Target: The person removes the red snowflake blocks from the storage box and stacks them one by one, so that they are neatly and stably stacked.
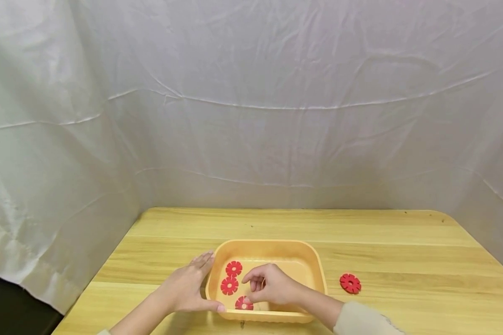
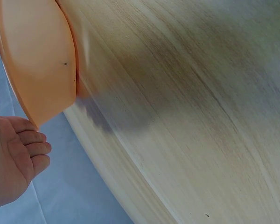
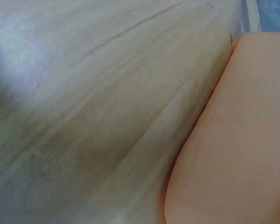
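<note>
An orange plastic basin (image 1: pixel 271 315) stands near the table's front. My left hand (image 1: pixel 189 284) rests against its left end, fingers along the outer wall and thumb at the front rim. In the left wrist view, the left hand (image 2: pixel 18 156) shows its fingertips bent by the basin's corner. My right hand (image 1: pixel 274 284) is over the basin, index finger and thumb apart, the other fingers curled. Its thumb tip overlaps a red notched interlocking disc (image 1: pixel 240 304) in the basin's front. Two more red discs, a rear one (image 1: pixel 234 264) and a nearer one (image 1: pixel 225 285), lie at the left inside.
Another red notched disc (image 1: pixel 350 283) lies on the wooden table (image 1: pixel 402 260), right of the basin. Pale cloth (image 1: pixel 293 139) hangs behind the table and at both sides. A dark area (image 1: pixel 12 307) shows below the cloth at the lower left.
</note>
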Motion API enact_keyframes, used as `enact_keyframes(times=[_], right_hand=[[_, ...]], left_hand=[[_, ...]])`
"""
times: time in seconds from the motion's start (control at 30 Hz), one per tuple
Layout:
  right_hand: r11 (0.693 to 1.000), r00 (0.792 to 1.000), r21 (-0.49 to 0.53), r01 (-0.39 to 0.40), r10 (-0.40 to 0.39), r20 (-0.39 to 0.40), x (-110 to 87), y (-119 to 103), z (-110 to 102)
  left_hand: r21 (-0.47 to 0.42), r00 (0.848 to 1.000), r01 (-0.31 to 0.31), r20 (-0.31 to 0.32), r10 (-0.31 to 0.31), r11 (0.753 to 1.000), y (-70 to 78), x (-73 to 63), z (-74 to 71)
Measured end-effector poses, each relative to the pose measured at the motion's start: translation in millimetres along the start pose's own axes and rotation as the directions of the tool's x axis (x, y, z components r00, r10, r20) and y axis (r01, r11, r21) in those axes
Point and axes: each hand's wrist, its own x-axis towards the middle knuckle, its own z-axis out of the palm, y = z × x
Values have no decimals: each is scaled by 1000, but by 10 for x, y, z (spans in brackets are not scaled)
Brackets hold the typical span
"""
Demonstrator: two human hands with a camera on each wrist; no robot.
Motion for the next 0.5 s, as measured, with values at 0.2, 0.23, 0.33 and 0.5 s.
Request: enact_keyframes(times=[0.2,0.23,0.33,0.5], right_hand=[[1000,1000,5,-14,14,1,47,-1,79],[1000,1000,6,-17,17,2,55,-2,90],[999,999,4,-36,36,12,77,-1,119],[998,998,-22,-58,59,37,92,6,142]], left_hand=[[4,1000,3,4,-3,1000,-3,1,-11],[5,1000,4,4,-4,1000,-3,0,-12],[8,1000,4,3,-4,1000,-1,-4,-11],[12,1000,4,4,-4,1000,1,-2,-7]])
